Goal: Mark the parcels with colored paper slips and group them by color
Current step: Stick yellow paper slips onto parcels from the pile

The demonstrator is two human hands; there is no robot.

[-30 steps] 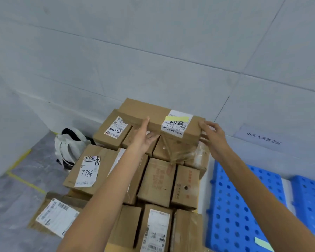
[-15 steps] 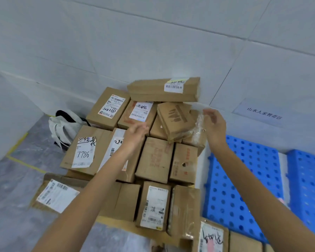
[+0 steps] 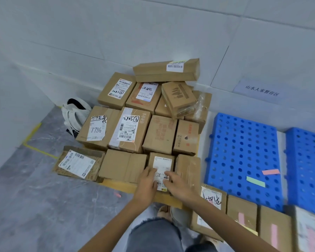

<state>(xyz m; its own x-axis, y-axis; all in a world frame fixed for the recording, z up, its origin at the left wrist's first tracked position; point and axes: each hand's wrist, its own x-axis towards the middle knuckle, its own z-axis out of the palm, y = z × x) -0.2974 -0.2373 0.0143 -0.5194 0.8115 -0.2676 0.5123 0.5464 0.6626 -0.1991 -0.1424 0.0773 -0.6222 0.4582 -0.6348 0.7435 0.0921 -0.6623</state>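
A heap of brown cardboard parcels fills the corner. On top at the back lies a long parcel point(image 3: 166, 71) with a yellow slip on its label. My left hand point(image 3: 147, 180) and my right hand point(image 3: 175, 182) both rest on a small parcel with a white label point(image 3: 161, 163) in the front row, fingers spread over its near end. Whether they grip it I cannot tell. A pink slip point(image 3: 270, 172) and a green slip point(image 3: 255, 181) lie loose on the blue pallet point(image 3: 244, 142). At lower right stand parcels marked with pink slips point(image 3: 241, 218).
A white bag point(image 3: 75, 115) lies against the wall left of the heap. Yellow tape point(image 3: 33, 135) marks the grey floor. A second blue pallet point(image 3: 305, 166) sits at the far right. A small pink slip point(image 3: 118, 195) lies on the floor. My knee is below.
Both hands let go of the long yellow-slip parcel on top of the heap, came down and toward me, and now lie on the small labelled parcel in the front row. My view tilted down.
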